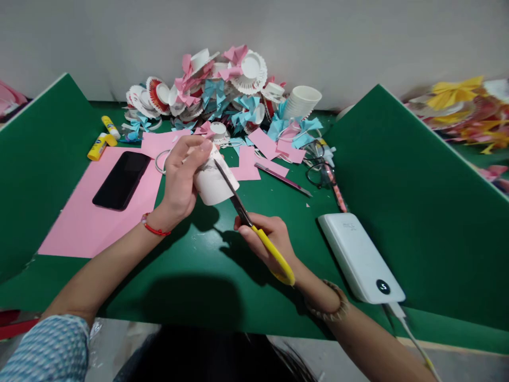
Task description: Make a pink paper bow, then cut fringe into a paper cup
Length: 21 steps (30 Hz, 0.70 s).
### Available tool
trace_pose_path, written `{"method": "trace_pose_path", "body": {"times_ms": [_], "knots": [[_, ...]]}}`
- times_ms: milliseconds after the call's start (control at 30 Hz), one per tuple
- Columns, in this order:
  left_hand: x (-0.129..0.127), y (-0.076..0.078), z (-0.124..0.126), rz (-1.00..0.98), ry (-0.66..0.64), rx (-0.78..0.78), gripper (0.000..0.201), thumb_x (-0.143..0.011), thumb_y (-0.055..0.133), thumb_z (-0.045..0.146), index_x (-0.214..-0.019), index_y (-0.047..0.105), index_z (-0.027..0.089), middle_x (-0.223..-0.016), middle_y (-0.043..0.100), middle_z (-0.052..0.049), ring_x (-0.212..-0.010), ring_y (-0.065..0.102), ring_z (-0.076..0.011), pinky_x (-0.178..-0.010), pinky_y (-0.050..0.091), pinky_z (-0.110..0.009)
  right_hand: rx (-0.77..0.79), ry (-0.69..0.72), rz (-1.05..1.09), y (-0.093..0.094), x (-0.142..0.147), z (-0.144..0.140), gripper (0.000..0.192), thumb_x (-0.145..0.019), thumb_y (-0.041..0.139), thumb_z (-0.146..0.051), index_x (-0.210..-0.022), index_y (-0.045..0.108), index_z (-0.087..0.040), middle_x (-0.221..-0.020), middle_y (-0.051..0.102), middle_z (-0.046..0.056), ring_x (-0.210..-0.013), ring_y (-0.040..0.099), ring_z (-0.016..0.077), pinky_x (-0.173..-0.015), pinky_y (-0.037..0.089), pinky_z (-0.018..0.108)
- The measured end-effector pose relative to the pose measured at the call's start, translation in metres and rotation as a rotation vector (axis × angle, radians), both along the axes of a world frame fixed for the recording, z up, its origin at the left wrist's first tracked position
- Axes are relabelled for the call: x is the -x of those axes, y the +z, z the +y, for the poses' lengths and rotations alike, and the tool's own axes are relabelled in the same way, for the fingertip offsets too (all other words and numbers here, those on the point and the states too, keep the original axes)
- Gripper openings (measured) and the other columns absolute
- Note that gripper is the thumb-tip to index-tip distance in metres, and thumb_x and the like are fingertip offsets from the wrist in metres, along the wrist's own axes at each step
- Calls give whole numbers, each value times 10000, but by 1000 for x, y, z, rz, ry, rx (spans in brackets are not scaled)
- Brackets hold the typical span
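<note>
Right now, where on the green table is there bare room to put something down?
Bare green table lies along the near edge, below both hands, between the pink sheet and the white power bank. A smaller bare strip lies between the tweezers and the power bank. The back is crowded: craft pile, paper cups, glasses.

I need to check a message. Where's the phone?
In the head view, the phone lies face up on the pink sheet at the left of the green table, just left of the left hand, below the glue sticks.
</note>
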<state>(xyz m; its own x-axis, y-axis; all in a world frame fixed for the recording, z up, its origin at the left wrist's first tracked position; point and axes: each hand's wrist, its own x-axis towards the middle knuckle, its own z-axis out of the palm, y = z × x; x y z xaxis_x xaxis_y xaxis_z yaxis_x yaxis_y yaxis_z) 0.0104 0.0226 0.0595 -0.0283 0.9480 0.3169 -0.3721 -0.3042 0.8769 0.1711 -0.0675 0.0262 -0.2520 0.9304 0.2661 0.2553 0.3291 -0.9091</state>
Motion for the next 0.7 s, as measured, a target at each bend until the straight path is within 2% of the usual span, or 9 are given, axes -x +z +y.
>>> {"method": "trace_pose_path", "body": {"times_ms": [133, 300, 433, 600, 700], "knots": [[1, -1, 1, -6, 4, -7, 315, -669, 768, 457, -740, 580, 215, -683, 555, 5, -593, 585, -141, -524, 480, -269, -12, -2, -3, 0, 1, 0, 310, -863, 551, -373, -636, 544, -162, -496, 340, -57, -438, 265, 65, -419, 221, 208], [1, -2, 1, 15, -4, -22, 303, -696, 749, 457, -761, 579, 214, -705, 554, -5, -707, 637, -185, -596, 522, -303, -18, -8, 7, -1, 2, 0, 303, -864, 554, -366, -640, 555, -161, -495, 349, -56, -434, 270, 65, -417, 225, 209], [1, -1, 0, 3, -4, -7, 305, -691, 752, 454, -749, 575, 213, -688, 544, -4, -724, 644, -193, -600, 532, -306, -14, -8, 0, -1, 2, 0, 324, -869, 545, -385, -634, 548, -163, -500, 344, -56, -441, 265, 66, -419, 222, 211], [1, 0, -1, 9, -7, -10, 285, -714, 734, 444, -762, 578, 211, -722, 559, -20, -870, 655, -235, -698, 552, -343, -9, -10, -14, 1, 3, 0, 327, -869, 539, -391, -633, 541, -166, -499, 332, -57, -445, 257, 67, -420, 216, 213], [0, 1, -2, -3, -3, 2, 284, -707, 740, 440, -754, 578, 211, -721, 563, -14, -828, 655, -215, -671, 541, -317, -2, -6, -3, 1, 3, 0, 310, -864, 547, -383, -645, 545, -164, -506, 348, -56, -448, 267, 66, -425, 227, 212]]}}
